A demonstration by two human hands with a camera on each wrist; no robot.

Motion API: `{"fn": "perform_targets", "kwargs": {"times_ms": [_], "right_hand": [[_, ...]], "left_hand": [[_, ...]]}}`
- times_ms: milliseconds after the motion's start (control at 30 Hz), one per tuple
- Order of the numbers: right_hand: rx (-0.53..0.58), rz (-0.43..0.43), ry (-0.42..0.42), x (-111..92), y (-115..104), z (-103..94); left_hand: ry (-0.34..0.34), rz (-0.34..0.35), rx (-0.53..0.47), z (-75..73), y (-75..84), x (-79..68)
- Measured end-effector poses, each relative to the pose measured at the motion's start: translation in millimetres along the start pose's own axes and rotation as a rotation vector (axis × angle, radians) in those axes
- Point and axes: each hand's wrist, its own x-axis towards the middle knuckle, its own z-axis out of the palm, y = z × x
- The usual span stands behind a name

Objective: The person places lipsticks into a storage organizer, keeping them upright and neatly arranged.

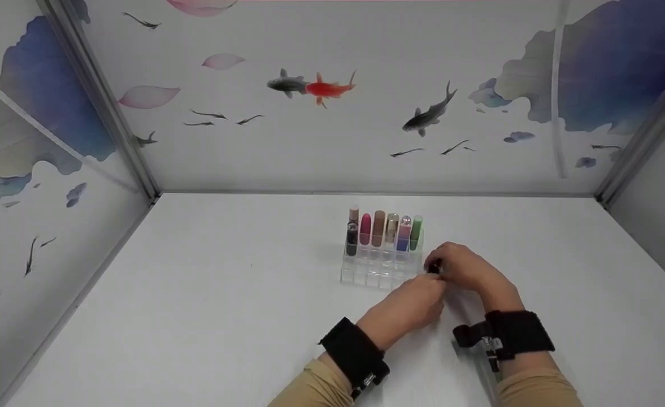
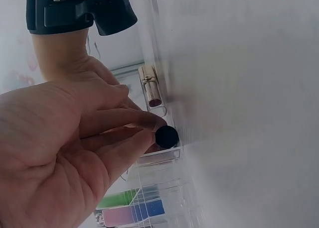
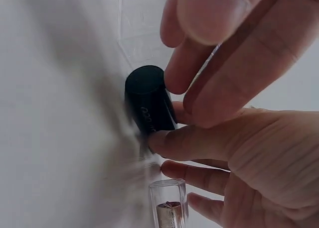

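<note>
Both hands meet at the right side of a clear tiered lipstick holder. Between them is a black lipstick tube with small pale lettering, its round end toward me. My right hand pinches the tube, the thumb lying along its side in the right wrist view. My left hand reaches in from the near side, its fingertips bunched against the black end. Much of the tube is hidden by the fingers. Close by, a gold lipstick in a clear case appears in both wrist views.
Several lipsticks stand in the holder's back row, among them a magenta one, a brown one and a green one. A dark one stands at its left. Printed panels enclose the white table.
</note>
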Motion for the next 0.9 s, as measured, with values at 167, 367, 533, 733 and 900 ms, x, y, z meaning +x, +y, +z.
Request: {"fn": "perform_targets", "kwargs": {"times_ms": [167,367,533,733,900], "right_hand": [[-0.052,0.028,-0.038,-0.6,-2.4,-3.0],[0.003,0.076,-0.077,-7.1,-9.4,-18.8],[0.077,0.075,-0.052,-18.4,-18.7,-38.5],[0.157,0.046,0.007,-27.3,-29.5,-52.9],[0.258,0.014,0.059,-30.9,-38.4,-59.0]], "left_hand": [[0.030,0.020,0.007,-1.7,-1.1,-2.4],[0.062,0.008,-0.090,-9.1,-8.6,-2.8],[0.193,-0.061,-0.196,-18.5,-19.2,-5.0],[0.292,-0.126,-0.315,-29.4,-31.4,-8.9],[0.286,-0.139,-0.359,-39.1,-39.3,-12.2]]}}
